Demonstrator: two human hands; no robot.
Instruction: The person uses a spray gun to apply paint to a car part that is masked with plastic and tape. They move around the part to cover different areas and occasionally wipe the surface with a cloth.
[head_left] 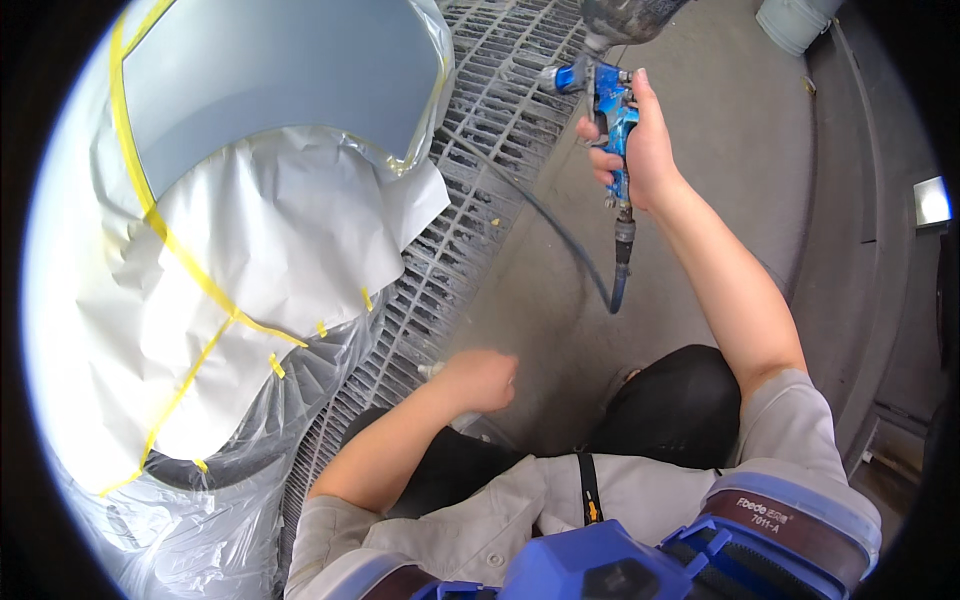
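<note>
My right hand [635, 150] grips a blue spray gun [612, 110] by its handle, raised over the floor, its cup [625, 20] at the top edge. A dark hose [560, 235] runs from the handle's base. My left hand [480, 378] is a closed fist low in front of me; I cannot make out what, if anything, is in it. To the left stands a grey curved panel [280, 70], surrounded by white masking paper [270, 220], yellow tape [200, 270] and clear plastic sheeting [210, 520].
A metal grate [500, 100] runs diagonally between the masked panel and the concrete floor [740, 130]. A pale bucket [790, 20] sits at the upper right beside a dark wall [880, 300] with a small light [932, 200]. My blue respirator [600, 570] shows at the bottom edge.
</note>
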